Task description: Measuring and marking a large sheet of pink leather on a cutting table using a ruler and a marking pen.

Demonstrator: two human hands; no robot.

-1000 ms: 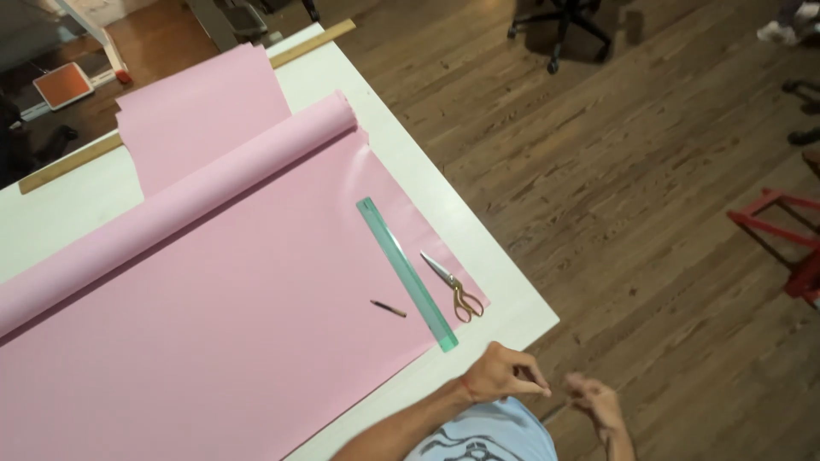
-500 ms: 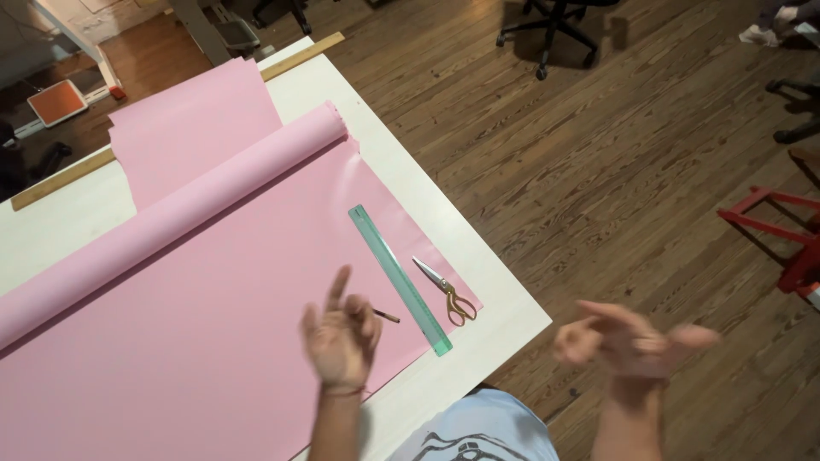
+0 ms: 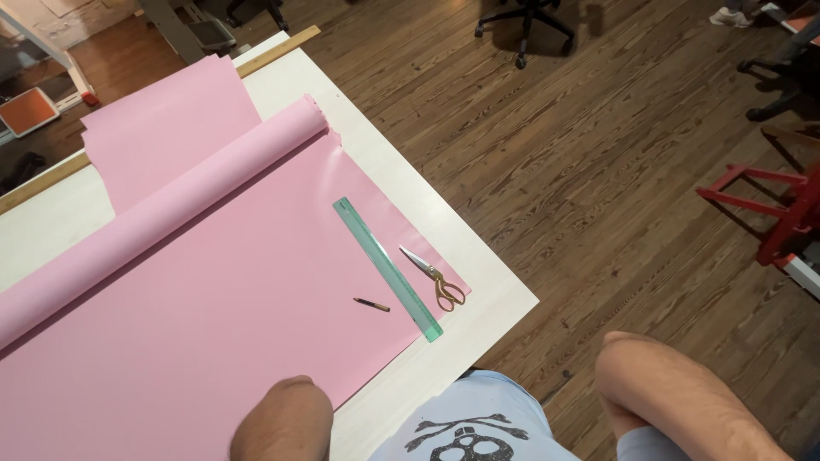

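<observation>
The white table (image 3: pixel 478 256) is the biggest thing here, running up and to the left from the person's body. Nearly all of it is covered by a pink sheet (image 3: pixel 213 324), which unrolls from a pink roll (image 3: pixel 171 213) lying across the table well beyond both arms. A second flat pink piece (image 3: pixel 162 137) lies past the roll, beside a long wooden stick (image 3: pixel 273 53) at the table's far edge.

Only the forearms show at the bottom of the view. The left forearm (image 3: pixel 282 423) rises over the near edge of the pink sheet; the right forearm (image 3: pixel 683 397) is off the table, above the wooden floor (image 3: pixel 598 154). Both hands are out of view, so I cannot tell whether they are spread, closed or holding anything.

A long green ruler (image 3: pixel 389 269) lies on the sheet ahead of the left forearm, between the two arms. Gold-handled scissors (image 3: pixel 434 277) rest just beside it, on the side nearer the right arm. A short pencil (image 3: pixel 371 304) lies on the other side of the ruler, the closest thing to the left forearm.
</observation>
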